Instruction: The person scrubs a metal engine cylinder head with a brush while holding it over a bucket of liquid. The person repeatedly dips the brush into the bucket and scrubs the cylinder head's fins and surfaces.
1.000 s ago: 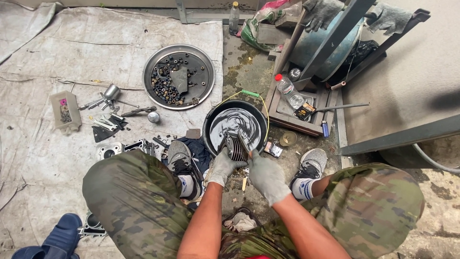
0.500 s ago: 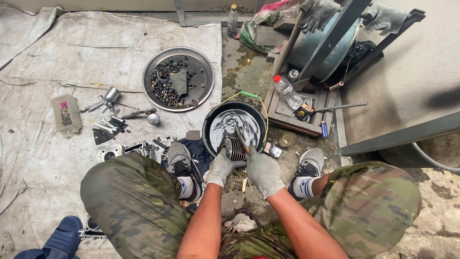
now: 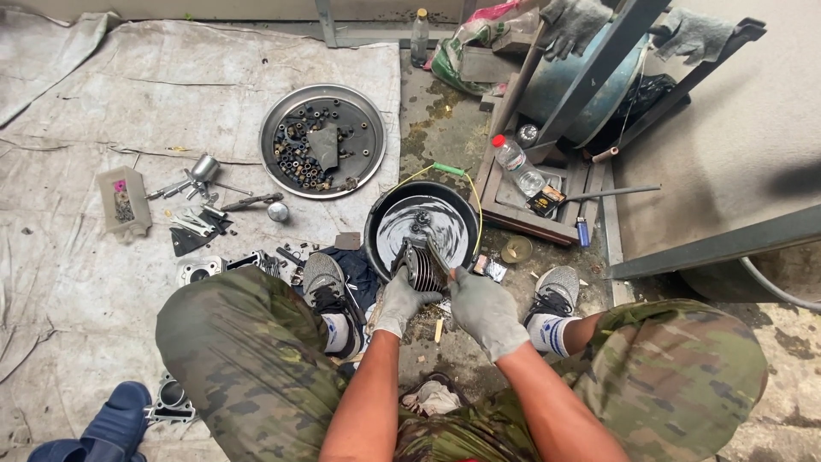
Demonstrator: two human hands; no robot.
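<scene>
I squat over a black bucket (image 3: 376, 224) holding dark liquid with a pale sheen. A finned metal engine cylinder (image 3: 419, 263) sits at the bucket's near rim. My left hand (image 3: 400, 301), in a grey glove, grips the cylinder from below. My right hand (image 3: 483, 310), also gloved, holds a flat tool (image 3: 440, 254) against the fins. A small metal part (image 3: 420, 221) lies in the liquid.
A round metal tray (image 3: 368, 137) of nuts and bolts lies on the grey tarp (image 3: 103, 103), with loose tools (image 3: 201, 210) left of it. A plastic bottle (image 3: 516, 162), a lighter (image 3: 583, 231) and a wooden pallet (image 3: 505, 205) are right of the bucket. A blue shoe (image 3: 111, 423) is bottom left.
Both hands and the cylinder have stayed at the bucket's near rim; the right hand has shifted slightly with the tool against the fins.
</scene>
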